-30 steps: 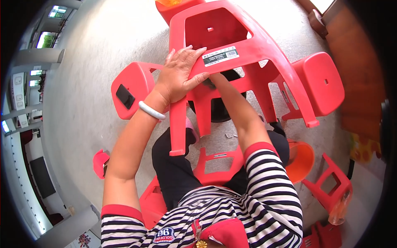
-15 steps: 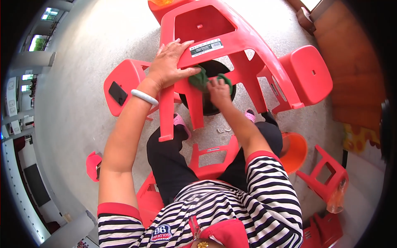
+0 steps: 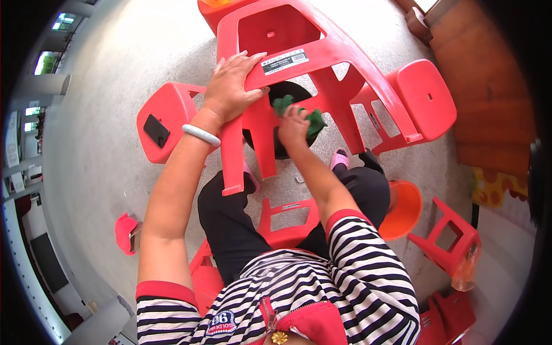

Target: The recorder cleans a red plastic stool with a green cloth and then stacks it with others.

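Observation:
A red plastic stool (image 3: pixel 339 49) is tipped in front of me, its legs toward me and a label on its rim. My left hand (image 3: pixel 232 86) grips its near left corner, thumb and fingers spread over the edge. My right hand (image 3: pixel 294 126) is closed on a bunched green cloth (image 3: pixel 315 122) by the bar between the stool's legs. The cloth sticks out on both sides of the fingers, which partly hide it. Behind the legs, a round black container (image 3: pixel 290 89) stands on the floor, partly covered by the stool and my right hand.
A red stool bearing a dark phone (image 3: pixel 156 130) stands at left, another red stool (image 3: pixel 422 98) at right. An orange bucket (image 3: pixel 402 210) sits beside my right knee. A smaller red stool (image 3: pixel 451 238) with a clear plastic bag is at lower right. A brown wooden panel (image 3: pixel 489 86) rises at right.
My right hand has shifted slightly left with the green cloth, which now bunches out further to the right of the fingers. My left hand keeps its place on the stool. The view has shifted a little.

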A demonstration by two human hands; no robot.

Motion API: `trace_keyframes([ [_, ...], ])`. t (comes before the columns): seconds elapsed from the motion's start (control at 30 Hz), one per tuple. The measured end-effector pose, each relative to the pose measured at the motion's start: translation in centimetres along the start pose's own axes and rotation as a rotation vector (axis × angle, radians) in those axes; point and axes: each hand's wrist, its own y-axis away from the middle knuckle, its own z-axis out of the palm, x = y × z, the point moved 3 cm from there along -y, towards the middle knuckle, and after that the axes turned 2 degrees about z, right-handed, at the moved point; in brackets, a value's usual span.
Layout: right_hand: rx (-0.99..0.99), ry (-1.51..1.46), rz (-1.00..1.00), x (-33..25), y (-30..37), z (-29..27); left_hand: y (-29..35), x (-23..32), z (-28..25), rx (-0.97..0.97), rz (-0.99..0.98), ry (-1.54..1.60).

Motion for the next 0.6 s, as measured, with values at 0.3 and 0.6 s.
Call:
trace_keyframes([
  [0.3,0.016,-0.084,-0.446,1.1,0.9,1.7,-0.7,0.3,0.3,-0.018,0.015,0.029],
  [0.6,0.231,-0.199,-0.027,12.2,-8.2,-3.4,-0.5,0.0,0.2,-0.012,0.032,0.016],
])
